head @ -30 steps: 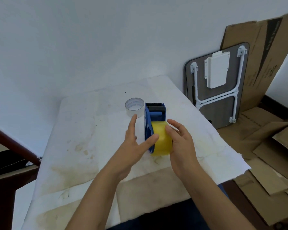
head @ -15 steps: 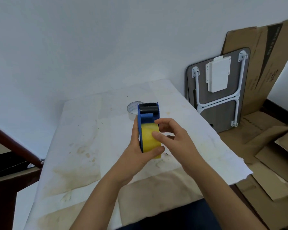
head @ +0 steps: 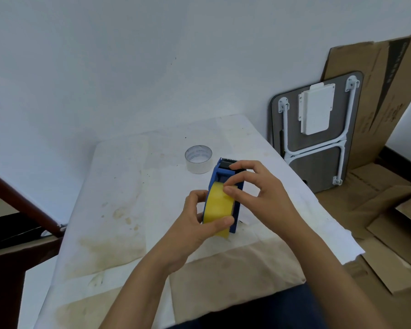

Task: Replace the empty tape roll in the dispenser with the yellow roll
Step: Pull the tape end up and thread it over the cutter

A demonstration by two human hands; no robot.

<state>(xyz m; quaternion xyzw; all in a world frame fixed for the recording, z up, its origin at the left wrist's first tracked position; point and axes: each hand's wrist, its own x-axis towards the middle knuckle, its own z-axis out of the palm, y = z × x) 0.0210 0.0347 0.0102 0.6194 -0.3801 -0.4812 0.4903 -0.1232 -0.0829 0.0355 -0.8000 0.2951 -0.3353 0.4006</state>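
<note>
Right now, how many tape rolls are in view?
2. The yellow roll sits in the blue dispenser, held between the left hand and right hand. The empty roll stands on the table just beyond the dispenser. None seems hidden.

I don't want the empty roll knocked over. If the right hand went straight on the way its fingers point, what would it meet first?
The right hand points left and away. Its fingertips already touch the yellow roll in the dispenser, so those come first. The empty roll stands beyond them, seemingly off that line, though depth is unclear.
</note>
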